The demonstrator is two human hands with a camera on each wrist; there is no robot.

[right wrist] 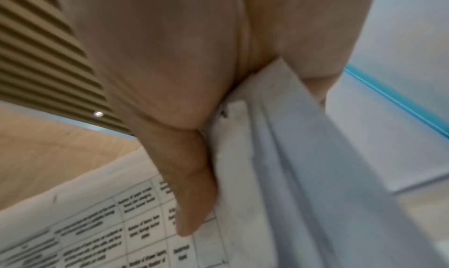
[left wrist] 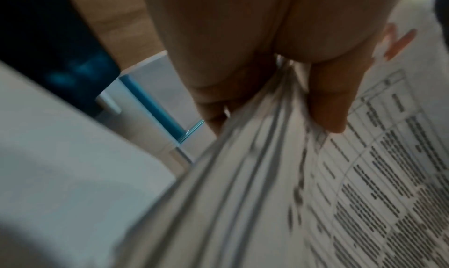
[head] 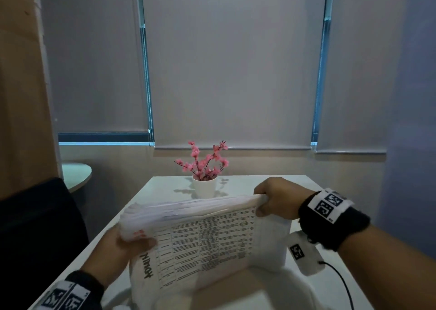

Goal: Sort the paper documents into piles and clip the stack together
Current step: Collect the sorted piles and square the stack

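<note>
A thick stack of white printed sheets (head: 203,239), its front page a black-ruled table, stands on edge over the white table (head: 304,293). My left hand (head: 132,243) grips the stack's left end, thumb on the front page. In the left wrist view the left hand's thumb (left wrist: 332,99) lies on the paper stack (left wrist: 267,195) and the sheet edges show blurred. My right hand (head: 271,198) pinches the upper right corner. The right wrist view shows my right hand's thumb (right wrist: 192,195) pressed on the printed page (right wrist: 109,224), with the fingers behind. No clip is in view.
A white pot of pink flowers (head: 204,184) stands at the far middle of the table, just behind the stack. A dark chair (head: 35,234) sits left of the table. A black cable (head: 342,283) runs from my right wristband over the table's right part.
</note>
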